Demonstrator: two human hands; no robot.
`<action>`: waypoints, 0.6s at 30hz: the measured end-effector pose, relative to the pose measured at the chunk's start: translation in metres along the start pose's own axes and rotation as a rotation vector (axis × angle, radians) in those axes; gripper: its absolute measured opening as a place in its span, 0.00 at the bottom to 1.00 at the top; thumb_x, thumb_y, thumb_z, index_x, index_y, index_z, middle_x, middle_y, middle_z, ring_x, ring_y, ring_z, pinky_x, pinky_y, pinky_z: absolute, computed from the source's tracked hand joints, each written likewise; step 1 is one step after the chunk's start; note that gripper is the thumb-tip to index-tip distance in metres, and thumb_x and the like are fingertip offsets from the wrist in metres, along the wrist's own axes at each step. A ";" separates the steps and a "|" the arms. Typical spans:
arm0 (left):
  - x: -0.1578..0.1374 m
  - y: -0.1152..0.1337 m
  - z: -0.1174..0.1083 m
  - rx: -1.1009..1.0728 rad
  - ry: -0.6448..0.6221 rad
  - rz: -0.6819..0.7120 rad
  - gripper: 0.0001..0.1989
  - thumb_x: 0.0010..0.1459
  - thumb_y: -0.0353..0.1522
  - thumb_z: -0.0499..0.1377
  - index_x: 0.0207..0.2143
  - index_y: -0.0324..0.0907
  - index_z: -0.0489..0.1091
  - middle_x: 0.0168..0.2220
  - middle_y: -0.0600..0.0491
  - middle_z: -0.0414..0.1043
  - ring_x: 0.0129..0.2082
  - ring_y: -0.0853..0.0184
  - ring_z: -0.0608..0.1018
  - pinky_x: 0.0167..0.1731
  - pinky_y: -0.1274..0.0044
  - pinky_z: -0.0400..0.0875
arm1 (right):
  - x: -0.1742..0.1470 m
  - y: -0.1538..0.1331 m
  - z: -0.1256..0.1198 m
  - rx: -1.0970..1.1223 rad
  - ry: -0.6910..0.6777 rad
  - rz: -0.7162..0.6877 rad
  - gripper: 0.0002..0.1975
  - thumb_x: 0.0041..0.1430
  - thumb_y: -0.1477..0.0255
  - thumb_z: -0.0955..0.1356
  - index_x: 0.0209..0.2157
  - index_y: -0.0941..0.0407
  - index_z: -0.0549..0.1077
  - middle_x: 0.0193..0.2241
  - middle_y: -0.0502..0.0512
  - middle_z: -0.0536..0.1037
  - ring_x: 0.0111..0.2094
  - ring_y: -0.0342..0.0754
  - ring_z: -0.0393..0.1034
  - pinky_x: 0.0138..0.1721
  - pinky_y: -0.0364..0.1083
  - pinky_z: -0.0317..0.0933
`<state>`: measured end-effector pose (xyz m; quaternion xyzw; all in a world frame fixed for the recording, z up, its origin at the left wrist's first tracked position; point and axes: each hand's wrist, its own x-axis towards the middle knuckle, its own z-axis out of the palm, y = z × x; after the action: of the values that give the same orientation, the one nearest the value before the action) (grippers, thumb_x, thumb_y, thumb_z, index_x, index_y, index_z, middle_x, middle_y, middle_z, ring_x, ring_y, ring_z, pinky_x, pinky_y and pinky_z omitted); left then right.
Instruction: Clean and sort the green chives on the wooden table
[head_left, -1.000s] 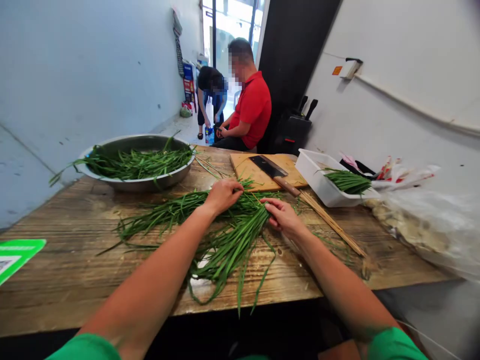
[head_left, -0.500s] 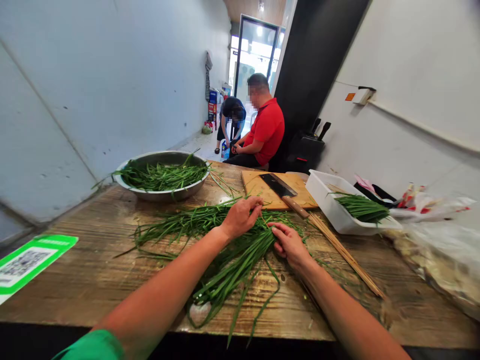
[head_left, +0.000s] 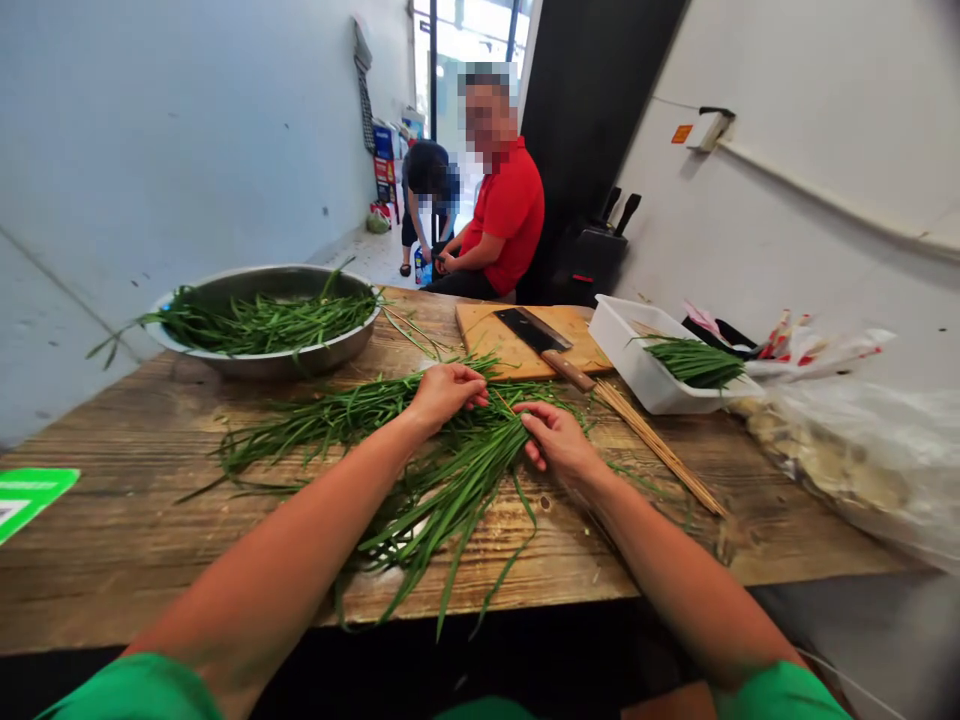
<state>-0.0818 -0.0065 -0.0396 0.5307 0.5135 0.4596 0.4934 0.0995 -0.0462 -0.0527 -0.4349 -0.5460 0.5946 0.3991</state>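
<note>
Across the wooden bench (head_left: 150, 520) spreads a green bunch (head_left: 450, 490), probably light and limp, best held where right hand (head_left: 555, 440) pinches its gathered end; left hand (head_left: 448, 393) pinches a thin stick (head_left: 504, 402).

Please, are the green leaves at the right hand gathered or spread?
Spread: bunched at the right hand, the green leaves fan out across the table.

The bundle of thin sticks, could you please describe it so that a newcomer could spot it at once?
On the wooden table, find the cutting board with a cleaver on it. The bundle of thin sticks begins by the end of the cleaver's handle and slants toward the near right. It is straight and tan, unlike the green leaves to its left.
</note>
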 end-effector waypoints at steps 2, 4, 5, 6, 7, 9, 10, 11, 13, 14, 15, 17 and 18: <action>-0.001 0.001 0.001 0.072 -0.010 -0.006 0.06 0.46 0.29 0.59 0.28 0.34 0.68 0.22 0.51 0.73 0.22 0.71 0.76 0.20 0.83 0.65 | 0.001 0.001 0.000 0.005 0.013 -0.003 0.22 0.47 0.63 0.65 0.43 0.62 0.66 0.07 0.39 0.62 0.07 0.36 0.52 0.06 0.35 0.46; -0.003 0.003 0.003 0.140 -0.011 -0.010 0.06 0.46 0.29 0.58 0.28 0.34 0.69 0.22 0.51 0.73 0.22 0.71 0.76 0.20 0.84 0.65 | 0.001 0.003 0.000 0.004 0.020 -0.001 0.23 0.47 0.63 0.65 0.43 0.62 0.66 0.07 0.39 0.62 0.06 0.36 0.52 0.06 0.35 0.46; -0.004 0.003 0.003 0.168 -0.010 -0.011 0.06 0.46 0.29 0.58 0.27 0.34 0.69 0.22 0.51 0.74 0.22 0.71 0.76 0.19 0.84 0.65 | 0.002 0.003 0.000 0.001 0.022 0.002 0.23 0.47 0.63 0.65 0.43 0.61 0.66 0.07 0.39 0.62 0.06 0.36 0.52 0.06 0.35 0.45; -0.004 0.004 0.004 0.191 -0.008 -0.011 0.05 0.46 0.29 0.58 0.27 0.34 0.69 0.23 0.52 0.74 0.22 0.71 0.76 0.19 0.84 0.66 | 0.002 0.004 0.001 -0.001 0.024 0.005 0.23 0.47 0.63 0.65 0.44 0.61 0.66 0.07 0.39 0.62 0.06 0.36 0.52 0.06 0.35 0.45; -0.005 0.004 0.004 0.208 -0.007 -0.010 0.05 0.46 0.29 0.57 0.27 0.35 0.69 0.23 0.52 0.74 0.22 0.71 0.76 0.19 0.84 0.66 | 0.002 0.004 0.001 -0.003 0.026 0.007 0.23 0.47 0.63 0.65 0.44 0.61 0.66 0.07 0.38 0.62 0.06 0.36 0.52 0.06 0.35 0.45; -0.006 0.005 0.004 0.235 -0.011 -0.005 0.05 0.46 0.29 0.57 0.26 0.35 0.70 0.22 0.52 0.74 0.22 0.71 0.76 0.19 0.84 0.66 | 0.003 0.006 0.001 -0.004 0.028 0.009 0.22 0.48 0.63 0.65 0.43 0.61 0.66 0.07 0.38 0.62 0.06 0.36 0.52 0.06 0.35 0.45; -0.006 0.004 0.004 0.245 -0.015 -0.002 0.05 0.46 0.30 0.57 0.26 0.35 0.70 0.22 0.52 0.74 0.22 0.71 0.76 0.19 0.84 0.66 | 0.003 0.007 0.001 -0.004 0.029 0.009 0.22 0.47 0.63 0.65 0.43 0.60 0.66 0.08 0.38 0.62 0.06 0.36 0.52 0.06 0.35 0.45; -0.006 0.004 0.004 0.251 -0.019 0.001 0.06 0.46 0.30 0.57 0.26 0.35 0.70 0.22 0.52 0.74 0.22 0.71 0.76 0.19 0.84 0.67 | 0.003 0.007 0.001 -0.004 0.029 0.009 0.22 0.47 0.63 0.65 0.43 0.60 0.66 0.08 0.38 0.62 0.06 0.36 0.52 0.06 0.35 0.45; -0.006 0.003 0.004 0.256 -0.033 0.008 0.06 0.45 0.30 0.57 0.26 0.35 0.70 0.23 0.51 0.75 0.23 0.70 0.76 0.20 0.84 0.67 | 0.004 0.008 0.001 -0.008 0.030 0.015 0.22 0.47 0.63 0.65 0.42 0.60 0.66 0.08 0.38 0.62 0.06 0.36 0.52 0.07 0.35 0.45; -0.006 0.003 0.004 0.256 -0.038 0.010 0.06 0.45 0.30 0.57 0.26 0.35 0.70 0.23 0.51 0.75 0.23 0.70 0.76 0.20 0.84 0.67 | 0.004 0.008 0.001 -0.009 0.030 0.019 0.21 0.47 0.63 0.65 0.42 0.60 0.66 0.07 0.38 0.62 0.06 0.36 0.52 0.07 0.35 0.45; -0.005 0.003 0.004 0.255 -0.042 0.012 0.06 0.45 0.30 0.57 0.26 0.35 0.70 0.23 0.51 0.75 0.23 0.70 0.76 0.20 0.84 0.67 | 0.004 0.008 0.001 -0.010 0.031 0.022 0.21 0.47 0.63 0.65 0.42 0.60 0.66 0.07 0.38 0.62 0.06 0.36 0.52 0.07 0.35 0.45; -0.005 0.001 0.004 0.256 -0.048 0.019 0.06 0.46 0.30 0.57 0.26 0.35 0.70 0.23 0.51 0.75 0.23 0.70 0.76 0.20 0.84 0.67 | 0.004 0.008 0.001 -0.011 0.028 0.026 0.21 0.47 0.62 0.65 0.42 0.60 0.65 0.07 0.38 0.62 0.06 0.36 0.51 0.07 0.35 0.45; -0.005 0.001 0.004 0.259 -0.048 0.022 0.06 0.46 0.30 0.57 0.26 0.35 0.70 0.24 0.51 0.75 0.23 0.71 0.76 0.20 0.84 0.67 | 0.004 0.008 0.001 -0.011 0.027 0.027 0.21 0.47 0.62 0.65 0.41 0.60 0.65 0.07 0.38 0.61 0.06 0.36 0.51 0.07 0.35 0.45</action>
<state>-0.0784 -0.0112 -0.0390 0.6066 0.5505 0.3820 0.4278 0.0975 -0.0438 -0.0608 -0.4525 -0.5380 0.5909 0.3958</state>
